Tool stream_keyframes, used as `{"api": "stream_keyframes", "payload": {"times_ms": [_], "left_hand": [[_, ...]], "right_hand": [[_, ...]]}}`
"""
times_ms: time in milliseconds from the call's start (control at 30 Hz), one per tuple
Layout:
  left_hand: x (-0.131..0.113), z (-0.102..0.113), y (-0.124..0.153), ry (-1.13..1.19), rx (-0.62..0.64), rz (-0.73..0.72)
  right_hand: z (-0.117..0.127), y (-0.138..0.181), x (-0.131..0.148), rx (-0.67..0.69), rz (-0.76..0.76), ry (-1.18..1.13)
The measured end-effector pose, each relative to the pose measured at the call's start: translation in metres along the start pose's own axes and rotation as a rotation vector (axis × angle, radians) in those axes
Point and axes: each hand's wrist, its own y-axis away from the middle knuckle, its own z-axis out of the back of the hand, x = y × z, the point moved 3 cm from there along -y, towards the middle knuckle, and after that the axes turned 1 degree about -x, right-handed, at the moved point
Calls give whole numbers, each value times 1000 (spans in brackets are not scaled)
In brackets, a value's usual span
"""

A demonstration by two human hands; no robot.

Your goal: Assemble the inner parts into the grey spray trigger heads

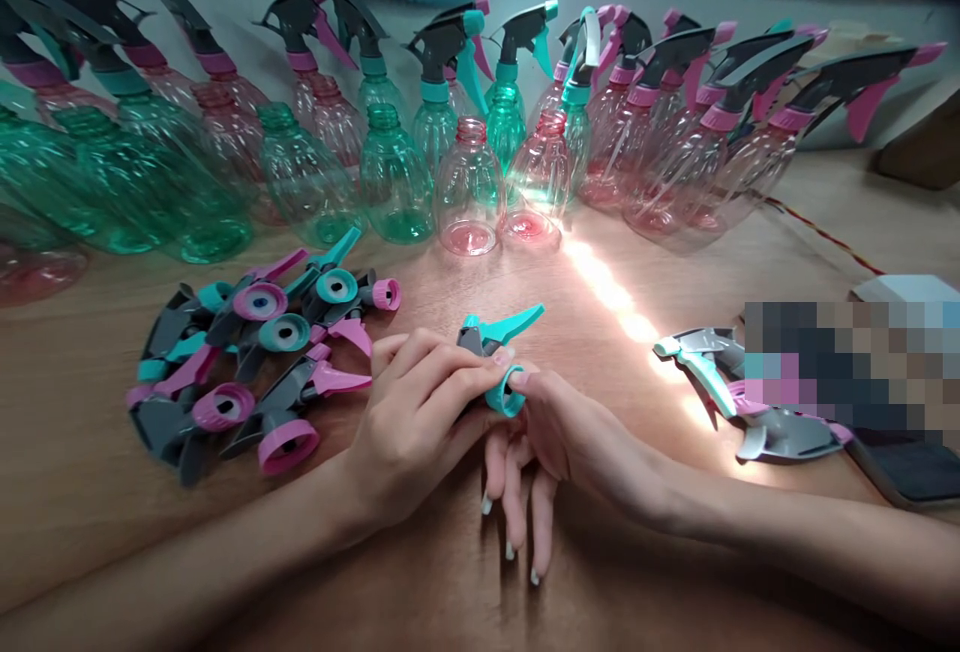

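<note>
A grey trigger sprayer head (471, 337) with a teal trigger and teal collar is between my two hands, above the front middle of the table. My left hand (420, 397) is wrapped over its body from the left, hiding most of the grey part. At the teal collar (507, 392), my right hand (559, 432) presses with thumb and forefinger at the rim, the other fingers hanging down loosely. The collar's opening faces right, toward my right thumb. Left of my hands lies a pile of loose sprayer heads (259, 372) with pink and teal collars.
Open-topped green bottles (397, 182) and pink bottles (469, 192) stand across the table. Behind them are several bottles with sprayers fitted (442, 62). Two loose sprayer heads (787, 432) lie at right, beside a dark flat object (900, 467) and a blurred patch. A twisted wire (825, 232) runs behind.
</note>
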Motion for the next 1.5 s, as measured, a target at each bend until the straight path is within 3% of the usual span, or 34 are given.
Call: {"api": "stream_keyframes", "payload": {"times_ms": [200, 367, 767, 1100, 1500], "left_hand": [[0, 3, -1, -24, 40, -38], [-1, 1, 1, -18, 56, -54], [-1, -1, 1, -38, 79, -68], [3, -3, -1, 39, 107, 56], [5, -4, -2, 71, 134, 83]], "right_hand": [[0, 4, 3, 0, 44, 57], [6, 5, 5, 27, -25, 152], [9, 5, -2, -62, -11, 143], [12, -2, 0, -34, 16, 76], [13, 0, 6, -11, 25, 125]]}}
